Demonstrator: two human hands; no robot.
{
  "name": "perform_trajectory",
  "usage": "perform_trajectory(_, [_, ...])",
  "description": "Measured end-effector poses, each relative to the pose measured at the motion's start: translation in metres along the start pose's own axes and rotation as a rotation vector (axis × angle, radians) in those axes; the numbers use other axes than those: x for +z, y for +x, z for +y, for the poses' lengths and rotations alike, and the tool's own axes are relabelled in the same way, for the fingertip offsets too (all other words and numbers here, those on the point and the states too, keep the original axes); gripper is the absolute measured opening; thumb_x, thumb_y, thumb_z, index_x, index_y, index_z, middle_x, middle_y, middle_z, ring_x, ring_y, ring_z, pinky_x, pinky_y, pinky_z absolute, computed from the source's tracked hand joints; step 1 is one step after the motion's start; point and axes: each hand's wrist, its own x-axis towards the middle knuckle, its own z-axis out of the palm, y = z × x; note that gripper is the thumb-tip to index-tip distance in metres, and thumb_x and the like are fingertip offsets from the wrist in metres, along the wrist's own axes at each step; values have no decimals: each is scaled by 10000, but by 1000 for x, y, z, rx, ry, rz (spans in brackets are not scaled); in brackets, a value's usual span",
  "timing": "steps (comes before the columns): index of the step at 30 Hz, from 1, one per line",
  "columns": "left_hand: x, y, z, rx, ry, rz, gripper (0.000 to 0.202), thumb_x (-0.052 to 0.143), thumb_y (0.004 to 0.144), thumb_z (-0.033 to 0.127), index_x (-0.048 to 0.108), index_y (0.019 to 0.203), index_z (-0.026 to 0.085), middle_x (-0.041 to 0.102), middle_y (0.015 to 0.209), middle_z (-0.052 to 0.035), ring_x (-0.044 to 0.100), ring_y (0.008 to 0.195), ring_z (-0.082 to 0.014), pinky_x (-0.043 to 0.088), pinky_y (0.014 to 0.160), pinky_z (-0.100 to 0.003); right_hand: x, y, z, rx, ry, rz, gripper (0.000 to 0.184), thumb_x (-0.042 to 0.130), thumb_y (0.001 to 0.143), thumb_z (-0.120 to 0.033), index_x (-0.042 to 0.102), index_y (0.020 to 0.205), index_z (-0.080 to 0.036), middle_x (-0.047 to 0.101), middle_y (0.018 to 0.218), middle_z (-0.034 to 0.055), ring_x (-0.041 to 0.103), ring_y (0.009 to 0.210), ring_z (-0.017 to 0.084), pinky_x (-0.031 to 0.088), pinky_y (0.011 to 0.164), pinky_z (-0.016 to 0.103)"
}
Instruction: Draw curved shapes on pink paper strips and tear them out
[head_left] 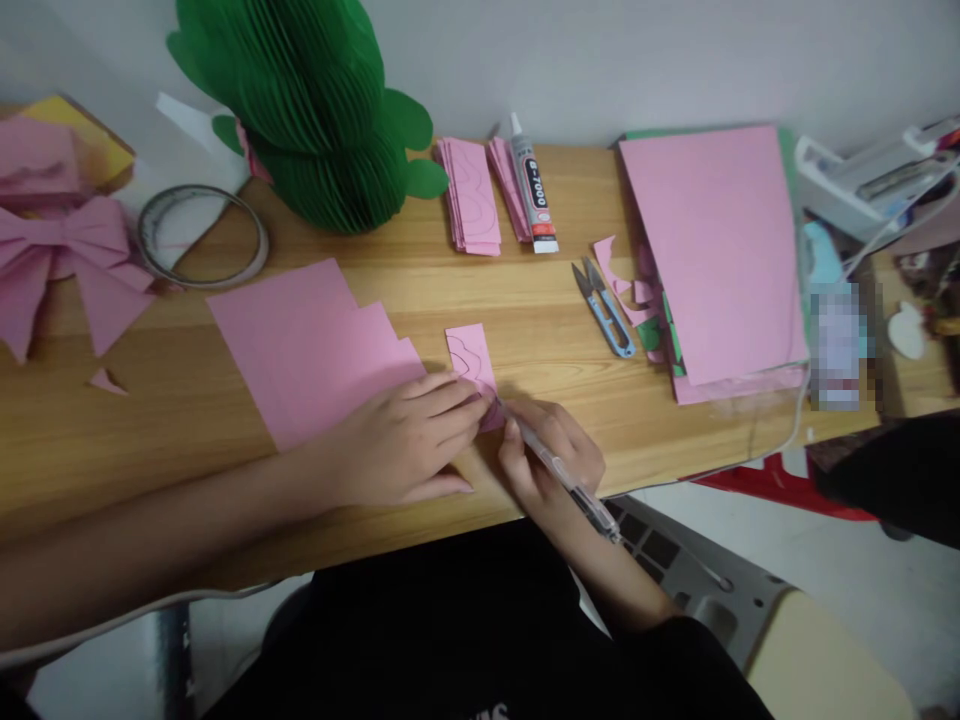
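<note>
Lying partly under left hand point(416, 437): pink slip point(472, 357)

A single view looks from the wearer's head, above the near edge of the light-brown wooden table point(517, 295), facing forward and steeply down. The black fabric top point(420, 630) on the torso fills the bottom centre, and both bare hands, left hand point(412, 440) and right hand point(551, 455), sit close, near mid-frame by that edge. The near edge slants upward to the right, with pale floor point(892, 560) below; the far edge meets a plain pale-grey wall point(570, 60) at the top.
</note>
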Motion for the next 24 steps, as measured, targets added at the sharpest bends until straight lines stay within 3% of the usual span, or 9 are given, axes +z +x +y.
perform_trajectory(10, [1,0,1,-14,10,5,533,379,1007,503,696,1050,76,713,1139,-151,597,1170,-307,422,1078,-424,2,7,5,-29,27,-38,194,564,917,-146,655,1082,-190,763,981,95,732,890,196,618,779,338])
perform_trajectory(17, [2,-1,2,-47,-45,-9,489,515,957,519,670,1139,92,704,1155,-152,581,1205,-297,380,1112,-421,-2,21,13,130,266,-120,150,567,931,-199,697,1005,-215,762,906,39,721,809,175,599,731,330])
perform_trajectory(24, [1,-1,2,-39,7,-11,534,486,968,527,664,1169,65,710,1170,-149,589,1191,-300,368,1108,-401,4,26,21,245,404,-170,139,603,914,-233,710,1002,-221,758,897,34,705,785,164,577,698,313])
